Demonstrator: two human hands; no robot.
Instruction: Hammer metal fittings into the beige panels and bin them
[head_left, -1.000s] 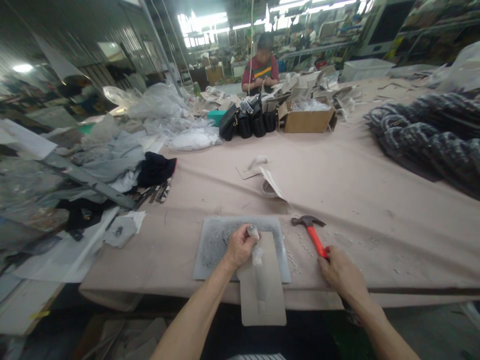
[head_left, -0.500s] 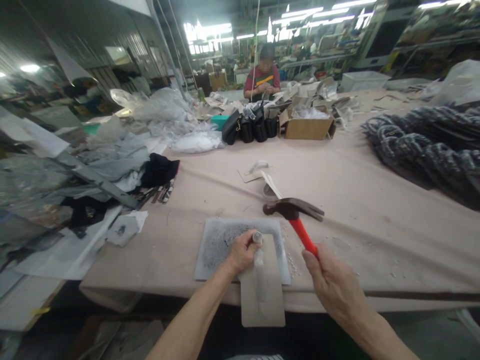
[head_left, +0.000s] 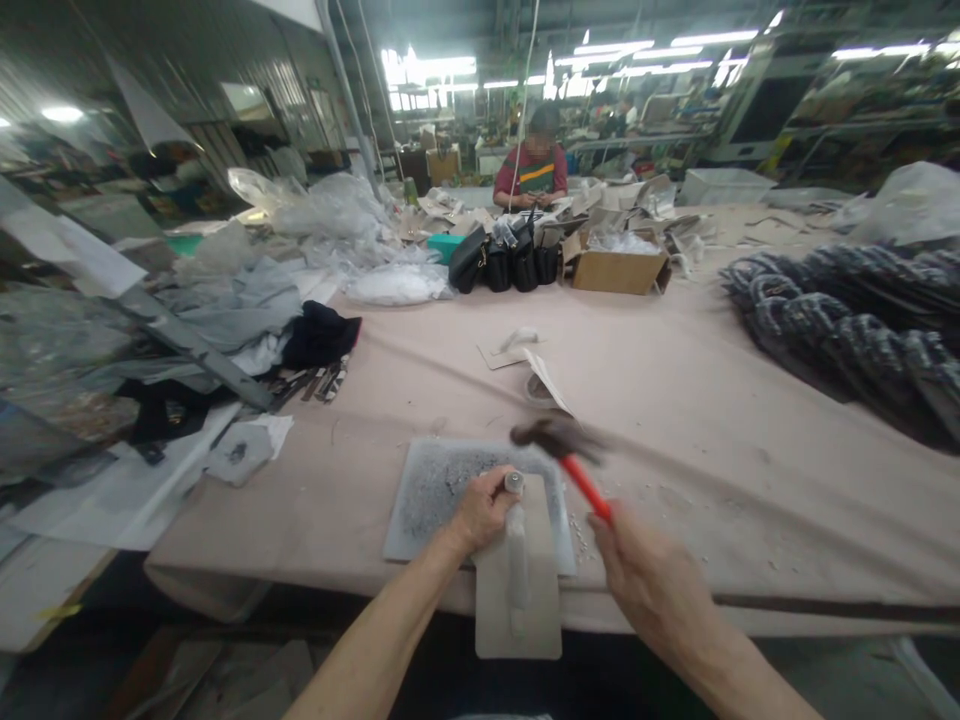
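Observation:
My left hand (head_left: 484, 510) pinches a small metal punch (head_left: 514, 483) upright at the upper end of a flat beige panel (head_left: 536, 590). A pale strip wrapped in clear plastic runs down the panel's middle. The panel lies partly on a worn grey board (head_left: 427, 500) and juts out past the table's front edge. My right hand (head_left: 641, 565) is closed round the red handle of a claw hammer (head_left: 555, 435). The hammer's head, blurred by motion, hangs above the board's upper right, beyond the punch and not touching it.
Behind the board on the cloth-covered table (head_left: 420, 370) are a roll with white strips (head_left: 547, 385) and another panel. Black bags (head_left: 499, 265) and a carton (head_left: 615, 270) stand farther back. Dark bundled straps (head_left: 847, 320) lie right, plastic bags left. A person sits across the table.
The hammer and my right hand have moved left and the hammer's head is lower and nearer the punch. My left hand keeps its hold. The view has shifted slightly.

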